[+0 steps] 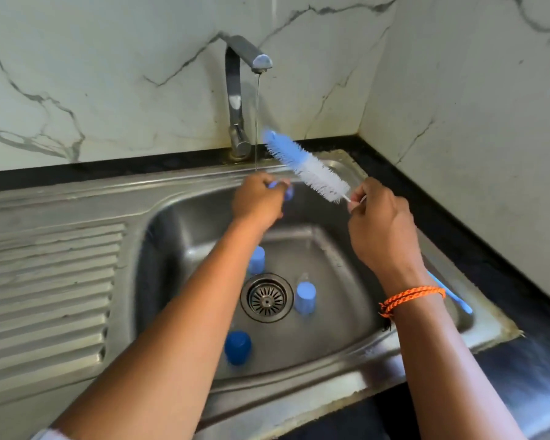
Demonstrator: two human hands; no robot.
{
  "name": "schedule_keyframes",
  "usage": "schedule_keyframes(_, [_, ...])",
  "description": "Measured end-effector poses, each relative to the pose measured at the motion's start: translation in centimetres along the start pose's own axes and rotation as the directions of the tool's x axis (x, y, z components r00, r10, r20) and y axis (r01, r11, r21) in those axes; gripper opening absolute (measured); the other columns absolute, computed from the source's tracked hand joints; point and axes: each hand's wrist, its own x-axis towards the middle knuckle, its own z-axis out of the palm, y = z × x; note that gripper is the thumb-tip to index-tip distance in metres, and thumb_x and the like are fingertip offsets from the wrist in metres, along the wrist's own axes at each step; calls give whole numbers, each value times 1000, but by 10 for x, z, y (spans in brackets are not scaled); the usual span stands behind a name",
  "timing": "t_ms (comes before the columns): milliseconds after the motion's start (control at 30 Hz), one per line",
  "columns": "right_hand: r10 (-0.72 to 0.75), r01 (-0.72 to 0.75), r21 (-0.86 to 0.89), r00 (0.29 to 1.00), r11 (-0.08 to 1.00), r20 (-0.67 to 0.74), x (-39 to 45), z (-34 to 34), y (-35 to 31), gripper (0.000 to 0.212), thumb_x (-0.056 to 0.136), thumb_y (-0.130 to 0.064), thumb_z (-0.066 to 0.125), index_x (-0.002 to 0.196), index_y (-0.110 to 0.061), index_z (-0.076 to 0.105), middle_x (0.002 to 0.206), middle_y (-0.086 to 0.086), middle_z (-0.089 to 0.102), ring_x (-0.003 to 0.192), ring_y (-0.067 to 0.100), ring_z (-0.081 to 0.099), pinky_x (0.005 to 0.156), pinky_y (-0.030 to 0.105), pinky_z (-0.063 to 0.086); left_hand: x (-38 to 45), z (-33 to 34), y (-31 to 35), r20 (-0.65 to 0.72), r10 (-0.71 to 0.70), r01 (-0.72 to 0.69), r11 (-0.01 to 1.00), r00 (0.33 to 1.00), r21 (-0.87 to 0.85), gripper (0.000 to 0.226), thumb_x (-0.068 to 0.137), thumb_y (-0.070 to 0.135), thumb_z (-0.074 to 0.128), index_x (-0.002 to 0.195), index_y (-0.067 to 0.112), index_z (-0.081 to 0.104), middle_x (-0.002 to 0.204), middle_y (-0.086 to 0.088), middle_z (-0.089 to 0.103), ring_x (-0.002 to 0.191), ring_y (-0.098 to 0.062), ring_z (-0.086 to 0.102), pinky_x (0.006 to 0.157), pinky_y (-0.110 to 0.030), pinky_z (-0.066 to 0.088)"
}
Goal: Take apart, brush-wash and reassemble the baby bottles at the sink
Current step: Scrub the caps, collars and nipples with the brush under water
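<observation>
My right hand (378,223) grips the thin wire handle of a bottle brush (305,168) with white bristles and a blue tip; the brush points up and left toward the tap. My left hand (256,198) holds a small blue bottle part (286,193) under the thin stream of water (257,122); most of that part is hidden by my fingers. In the sink basin (346,255) lie three blue pieces: a pale cap (257,260) behind my left forearm, a pale blue cap (305,298) right of the drain, and a dark blue cap (238,347) near the front.
The steel tap (235,100) runs at the back wall. The drain strainer (266,297) sits mid-basin. A ribbed draining board (45,281) lies to the left. A blue handle-like item (451,293) rests on the sink's right rim. Marble walls close the back and right.
</observation>
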Motion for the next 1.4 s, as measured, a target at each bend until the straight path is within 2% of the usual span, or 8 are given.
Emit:
schedule_keyframes(233, [-137, 135, 46, 989, 990, 50, -6, 11, -5, 19, 94, -5, 58, 106, -18, 65, 95, -3, 70, 96, 30, 64, 81, 41, 53, 1, -37, -18, -222, -34, -28, 962, 975, -272, 19, 107, 26, 57, 89, 28, 63, 100, -9, 72, 72, -29, 74, 78, -47, 63])
schedule_keyframes(367, [-157, 159, 55, 987, 986, -37, -4, 14, -7, 13, 92, -14, 66, 92, -26, 65, 70, -13, 65, 71, 16, 61, 67, 37, 52, 7, -42, -16, -224, -124, -1, 873, 967, -488, 19, 104, 18, 64, 86, 24, 66, 98, -10, 72, 71, -24, 71, 74, -36, 62])
schedule_keyframes(500, [-210, 210, 47, 978, 977, -9, -7, 15, -6, 8, 95, -23, 66, 90, -29, 63, 75, -9, 70, 73, 20, 64, 71, 43, 56, 10, -41, -16, -184, -190, 47, 808, 964, -588, 15, 105, 16, 62, 93, 20, 69, 102, -13, 72, 78, -25, 70, 77, -33, 62])
schedule_keyframes(700, [-299, 298, -27, 954, 954, -10, -12, 25, -7, 8, 98, -28, 65, 95, -29, 57, 74, -9, 65, 72, 22, 60, 63, 41, 54, 11, -43, -17, -141, -224, 96, 793, 964, -602, 17, 108, 8, 52, 110, 12, 69, 98, -8, 74, 76, -19, 73, 61, -25, 54])
schedule_keyframes(867, [-241, 236, -71, 968, 969, -74, -11, 33, -5, 11, 98, -23, 62, 91, -29, 55, 70, -7, 61, 67, 21, 57, 60, 41, 54, 10, -40, -16, -103, -203, 89, 758, 974, -646, 24, 108, 13, 54, 127, 7, 67, 117, -15, 75, 98, -28, 77, 79, -29, 62])
schedule_keyframes(1033, [-199, 200, 11, 979, 980, -53, -6, 31, 4, 14, 97, -17, 63, 88, -26, 58, 70, -7, 61, 69, 20, 55, 64, 42, 53, 11, -37, -16, -93, -181, 80, 766, 979, -638, 18, 108, 13, 55, 120, 10, 69, 110, -13, 74, 85, -22, 75, 74, -25, 62])
schedule_keyframes(1200, [-308, 305, 118, 951, 945, 6, -8, 36, 1, 15, 100, -23, 65, 89, -31, 59, 74, -7, 64, 70, 18, 58, 63, 45, 53, 14, -35, -23, -77, -180, 100, 798, 981, -594, 21, 108, 10, 53, 123, 12, 68, 74, -3, 60, 53, -12, 60, 53, -24, 55])
schedule_keyframes(1400, [-211, 214, 60, 976, 975, -53, 0, 41, 9, 18, 97, -15, 64, 86, -28, 58, 71, -6, 62, 69, 19, 56, 64, 45, 53, 12, -35, -24, 22, -162, 142, 780, 987, -610, 23, 111, 11, 43, 117, 13, 64, 79, -8, 60, 68, -22, 69, 73, -35, 61])
